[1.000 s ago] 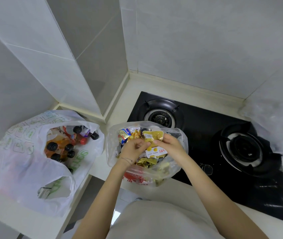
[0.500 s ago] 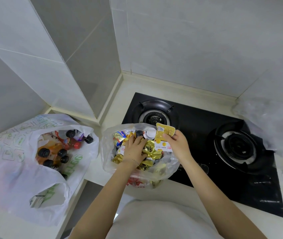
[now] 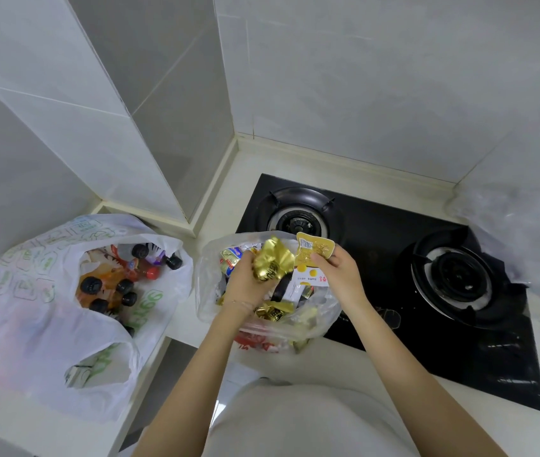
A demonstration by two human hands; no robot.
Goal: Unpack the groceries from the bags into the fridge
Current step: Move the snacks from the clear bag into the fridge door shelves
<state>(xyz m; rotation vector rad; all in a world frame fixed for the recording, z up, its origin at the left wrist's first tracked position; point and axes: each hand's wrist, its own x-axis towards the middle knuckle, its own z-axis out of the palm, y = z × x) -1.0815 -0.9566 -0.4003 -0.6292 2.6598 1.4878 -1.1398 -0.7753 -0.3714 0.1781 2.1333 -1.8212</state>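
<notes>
A clear plastic bag (image 3: 314, 319) full of snack packets stands on the counter by the stove's front left corner. My left hand (image 3: 245, 285) grips a crumpled gold foil packet (image 3: 273, 262) just above the bag's mouth. My right hand (image 3: 337, 268) pinches a flat gold-and-white packet (image 3: 313, 250) beside it. More gold packets (image 3: 273, 311) lie inside the bag. A white plastic bag (image 3: 31, 324) with green print stands to the left, holding several black-capped bottles (image 3: 108, 288). The fridge is not in view.
A black two-burner gas stove (image 3: 393, 291) lies to the right of the clear bag. Crumpled clear plastic (image 3: 532, 232) sits at the right edge. Tiled walls (image 3: 360, 77) close the counter's back and left. A gap (image 3: 169, 374) in the counter separates the two bags.
My left hand has come up out of the clear bag with a gold foil packet in it. My right hand stays above the bag with the flat packet.
</notes>
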